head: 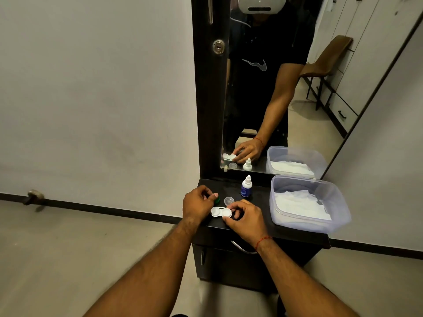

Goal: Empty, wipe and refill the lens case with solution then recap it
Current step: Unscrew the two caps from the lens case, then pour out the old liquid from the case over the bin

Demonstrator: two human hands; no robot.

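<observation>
The lens case lies flat on the dark tabletop, near its front edge, and everything else is placed from it here. The right hand steadies the case's right end, its fingers closed on the rim. The left hand, just left of the case, has its fingers pinched on a green cap. A clear cap sits loose just behind the case, the solution bottle stands further behind it, and a plastic tub with white tissue is well to the right.

The main risk, I judge, is the case sliding or tipping: it is light, smooth plastic on a glossy surface and sits close to the front edge, so a sideways push from either hand could send it to the floor. Whether its wells hold liquid cannot be told; if they do, a tilt would spill it on the tabletop. The clear cap is small and low, and a wrist reaching behind the case for the bottle could sweep it away. The bottle is narrow and upright, so easily knocked over. The two caps differ in colour, and swapping them at recapping is possible.

The case is white, two shallow round wells joined in a figure-eight. The green cap looks round and is mostly hidden by the fingers. The bottle is white with a blue label and a tapered nozzle. The tub is translucent, rounded at its corners; the tissue is crumpled and soft.
</observation>
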